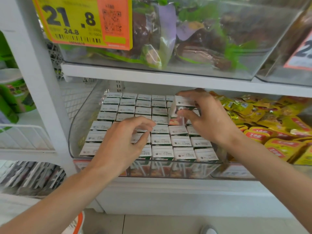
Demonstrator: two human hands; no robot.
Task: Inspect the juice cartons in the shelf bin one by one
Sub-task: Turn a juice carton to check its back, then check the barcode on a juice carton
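Note:
A clear plastic shelf bin holds several rows of small juice cartons packed upright, their white tops showing. My right hand grips one juice carton lifted above the back right rows and tilted, its fruit picture showing. My left hand hovers over the front left cartons with fingers loosely curled and holds nothing. It hides some of the cartons beneath it.
Above is a shelf with a clear bin of bagged goods and a yellow price tag. Yellow snack packets fill the bin on the right. A white shelf post stands at the left, with green cups beyond it.

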